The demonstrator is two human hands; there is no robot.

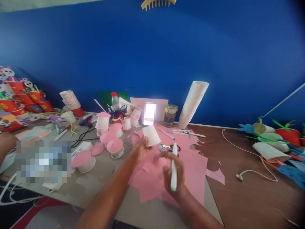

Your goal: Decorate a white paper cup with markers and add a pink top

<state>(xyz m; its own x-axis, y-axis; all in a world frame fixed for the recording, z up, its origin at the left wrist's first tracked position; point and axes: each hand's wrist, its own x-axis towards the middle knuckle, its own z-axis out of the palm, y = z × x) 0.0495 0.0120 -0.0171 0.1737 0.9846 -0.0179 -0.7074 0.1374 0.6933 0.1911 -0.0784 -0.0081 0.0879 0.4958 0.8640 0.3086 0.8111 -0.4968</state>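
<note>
My left hand [140, 152] grips a white paper cup [152, 136], which is tilted above the pink paper. A white marker with a green end [174, 175] stands nearly upright in my right hand [175, 170], its fingers bent around it. Beneath both hands lies a large cut sheet of pink paper [190, 171] with ragged edges. Scissors [175, 147] with dark handles rest on the sheet, just beyond my right hand. Left of my left hand are a roll of tape [132, 139] and several cups topped with pink paper, one of them a small tub [115, 148].
A tall leaning stack of white cups [193, 105] stands by the blue wall, near a lidded jar [170, 115]. At the left are a glue gun [87, 121], a power strip [82, 149] and another person's arm [7, 144]. A white cable [257, 152] and cup crafts [271, 151] lie at right.
</note>
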